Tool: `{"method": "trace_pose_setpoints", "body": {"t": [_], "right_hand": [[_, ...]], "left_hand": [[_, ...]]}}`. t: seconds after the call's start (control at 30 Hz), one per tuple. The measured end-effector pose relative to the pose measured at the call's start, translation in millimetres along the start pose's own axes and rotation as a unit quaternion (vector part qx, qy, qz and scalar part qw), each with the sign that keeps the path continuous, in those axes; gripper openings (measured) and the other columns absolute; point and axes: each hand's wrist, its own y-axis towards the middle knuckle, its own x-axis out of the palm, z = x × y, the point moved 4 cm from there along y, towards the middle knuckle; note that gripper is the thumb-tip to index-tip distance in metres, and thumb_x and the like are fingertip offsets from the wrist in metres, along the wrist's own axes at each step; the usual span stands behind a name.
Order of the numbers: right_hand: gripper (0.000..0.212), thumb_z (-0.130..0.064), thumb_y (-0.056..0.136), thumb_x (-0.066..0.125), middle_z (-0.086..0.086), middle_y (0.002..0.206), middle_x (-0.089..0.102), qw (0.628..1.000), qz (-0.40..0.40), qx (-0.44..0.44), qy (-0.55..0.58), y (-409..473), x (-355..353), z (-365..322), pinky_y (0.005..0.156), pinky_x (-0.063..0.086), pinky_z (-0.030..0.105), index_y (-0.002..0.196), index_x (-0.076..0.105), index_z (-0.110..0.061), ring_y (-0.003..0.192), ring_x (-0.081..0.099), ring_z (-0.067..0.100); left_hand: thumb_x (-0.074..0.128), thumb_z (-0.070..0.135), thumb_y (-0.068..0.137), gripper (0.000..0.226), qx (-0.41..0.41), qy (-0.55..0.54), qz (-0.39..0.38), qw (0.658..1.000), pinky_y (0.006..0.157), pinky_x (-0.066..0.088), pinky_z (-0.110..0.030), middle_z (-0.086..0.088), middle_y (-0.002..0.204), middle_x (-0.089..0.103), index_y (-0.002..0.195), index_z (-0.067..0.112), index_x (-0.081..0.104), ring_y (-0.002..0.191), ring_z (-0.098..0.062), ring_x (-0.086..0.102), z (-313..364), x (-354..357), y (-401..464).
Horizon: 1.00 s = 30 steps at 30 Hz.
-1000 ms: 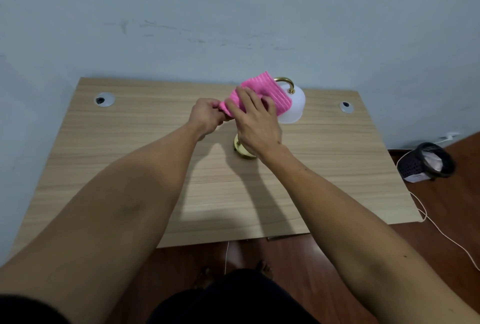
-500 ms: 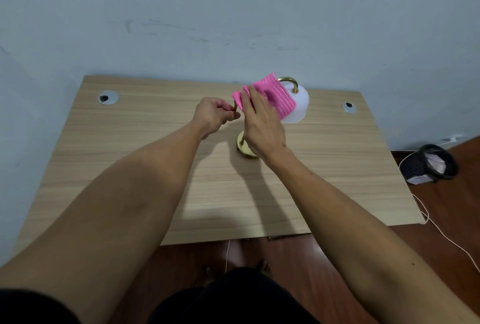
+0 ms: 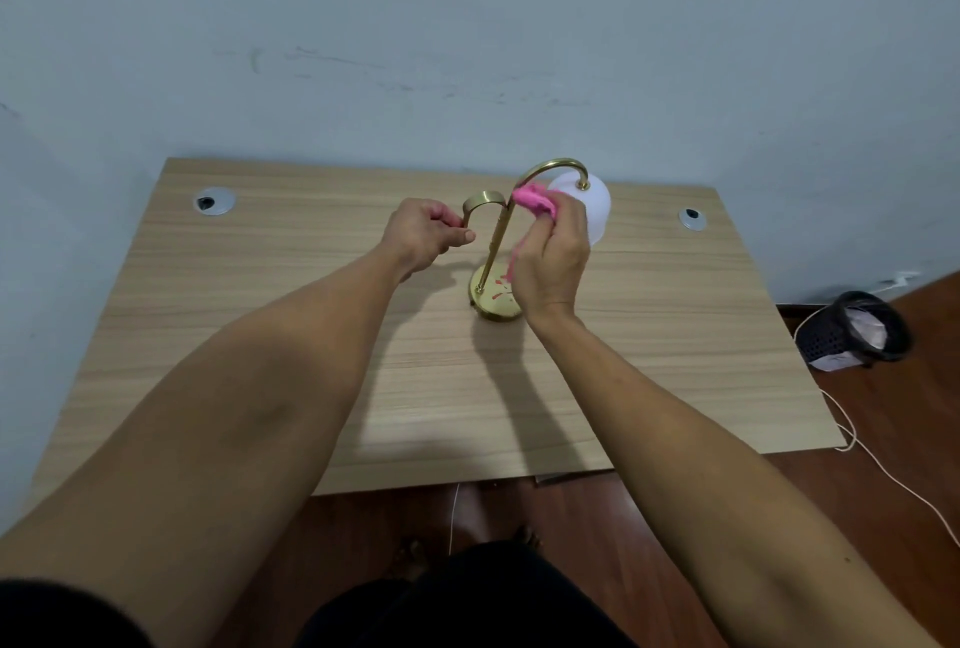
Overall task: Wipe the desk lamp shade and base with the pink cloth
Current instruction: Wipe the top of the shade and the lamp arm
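A brass desk lamp stands at the middle back of the wooden desk (image 3: 260,314). Its round gold base (image 3: 491,301) sits on the desk, a thin stem (image 3: 493,244) rises from it, and the white shade (image 3: 592,203) hangs from a curved arm (image 3: 550,166). My left hand (image 3: 428,236) grips a gold hooked handle (image 3: 480,203) at the lamp's left side. My right hand (image 3: 553,257) holds the bunched pink cloth (image 3: 532,200) against the stem, just left of the shade. The hand hides part of the cloth and of the shade.
Two round cable grommets (image 3: 213,202) (image 3: 692,218) sit near the desk's back corners. A blue-grey wall stands directly behind the desk. On the wooden floor to the right are a black basket (image 3: 857,335) and a white cord (image 3: 883,470).
The cloth lay spread flat over the shade; now it is bunched in my right hand lower by the stem. My left hand moved left, exposing the hooked handle, arm and base.
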Motion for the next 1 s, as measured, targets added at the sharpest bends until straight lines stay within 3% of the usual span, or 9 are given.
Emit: {"method": "trace_pose_setpoints", "body": {"t": [0.13, 0.2, 0.43, 0.53, 0.6, 0.73, 0.83, 0.9, 1.0], "right_hand": [[0.047, 0.011, 0.093, 0.047, 0.018, 0.148, 0.053, 0.977, -0.170, -0.121, -0.042, -7.3, 23.1, -0.1, 0.121, 0.033, 0.038, 0.137, 0.059, 0.004, 0.140, 0.044, 0.032], [0.057, 0.020, 0.085, 0.049, 0.022, 0.150, 0.051, 0.952, -0.218, -0.197, -0.085, -12.4, 30.6, 7.1, 0.122, 0.030, 0.045, 0.139, 0.057, 0.005, 0.141, 0.045, 0.039], [0.046, 0.002, 0.095, 0.040, 0.022, 0.145, 0.052, 0.974, -0.117, -0.167, -0.099, -16.4, 5.2, 6.7, 0.116, 0.039, 0.039, 0.137, 0.056, 0.007, 0.136, 0.047, 0.033], [0.047, 0.005, 0.093, 0.041, 0.023, 0.146, 0.052, 0.951, -0.145, -0.231, -0.146, -11.2, 20.1, -4.1, 0.114, 0.040, 0.036, 0.138, 0.056, 0.006, 0.136, 0.048, 0.034], [0.042, -0.001, 0.098, 0.042, 0.021, 0.144, 0.053, 0.936, -0.189, -0.241, -0.175, -4.5, 30.8, -9.4, 0.110, 0.044, 0.045, 0.137, 0.056, 0.001, 0.132, 0.050, 0.035], [0.041, 0.000, 0.082, 0.036, 0.022, 0.126, 0.060, 0.868, -0.250, -0.341, -0.259, -5.0, 52.7, -15.2, 0.086, 0.051, 0.047, 0.110, 0.066, 0.005, 0.112, 0.056, 0.039], [0.047, -0.005, 0.080, 0.027, 0.020, 0.120, 0.062, 0.841, -0.264, -0.362, -0.303, -5.6, 57.0, -18.2, 0.081, 0.052, 0.045, 0.102, 0.068, 0.002, 0.108, 0.057, 0.037], [0.044, -0.004, 0.080, 0.030, 0.023, 0.120, 0.061, 0.855, -0.255, -0.328, -0.311, -3.1, 55.8, -17.0, 0.086, 0.050, 0.044, 0.104, 0.066, 0.003, 0.108, 0.057, 0.038], [0.045, -0.001, 0.076, 0.030, 0.026, 0.119, 0.059, 0.877, -0.248, -0.288, -0.293, -2.0, 53.8, -16.3, 0.088, 0.047, 0.044, 0.105, 0.064, 0.005, 0.108, 0.056, 0.040]], "left_hand": [[0.088, 0.008, 0.072, 0.019, 0.006, -0.002, 0.000, 1.000, 0.072, 0.048, -0.034, -0.013, 0.080, 0.069, 0.076, 0.014, 0.070, 0.076, -0.022, 0.056, 0.0, 1.1, 0.1], [0.086, 0.008, 0.074, 0.016, 0.012, 0.007, -0.002, 1.000, 0.074, 0.049, -0.035, -0.014, 0.082, 0.070, 0.076, 0.015, 0.071, 0.079, -0.022, 0.058, 0.3, 1.0, -0.8], [0.089, 0.007, 0.073, 0.021, 0.005, -0.016, -0.001, 1.000, 0.070, 0.045, -0.034, -0.006, 0.070, 0.063, 0.078, 0.012, 0.069, 0.073, -0.022, 0.052, 0.7, 3.2, -2.6], [0.087, 0.005, 0.074, 0.022, 0.006, -0.016, 0.002, 1.000, 0.072, 0.046, -0.033, -0.007, 0.074, 0.067, 0.077, 0.015, 0.068, 0.073, -0.022, 0.055, -0.7, 2.3, -4.5], [0.084, 0.002, 0.074, 0.020, 0.014, -0.007, -0.003, 1.000, 0.071, 0.047, -0.031, -0.010, 0.078, 0.069, 0.078, 0.015, 0.069, 0.074, -0.021, 0.059, 1.8, 3.2, -7.6], [0.066, -0.010, 0.077, 0.027, 0.019, 0.016, 0.010, 1.000, 0.059, 0.043, -0.023, 0.000, 0.059, 0.059, 0.066, 0.015, 0.064, 0.058, -0.012, 0.049, 1.5, 2.1, -9.2], [0.058, -0.010, 0.077, 0.022, 0.017, 0.016, 0.016, 1.000, 0.060, 0.045, -0.020, 0.000, 0.058, 0.060, 0.070, 0.009, 0.064, 0.055, -0.009, 0.054, 0.0, 2.8, -7.7], [0.054, -0.022, 0.081, 0.023, 0.021, 0.007, 0.006, 1.000, 0.053, 0.044, -0.009, 0.012, 0.047, 0.059, 0.080, 0.000, 0.063, 0.046, 0.004, 0.055, 5.0, 5.9, -11.1], [0.052, -0.026, 0.083, 0.027, 0.029, -0.006, -0.001, 1.000, 0.050, 0.043, -0.006, 0.014, 0.043, 0.059, 0.090, -0.003, 0.064, 0.042, 0.006, 0.056, 7.3, 8.1, -12.7]]}}
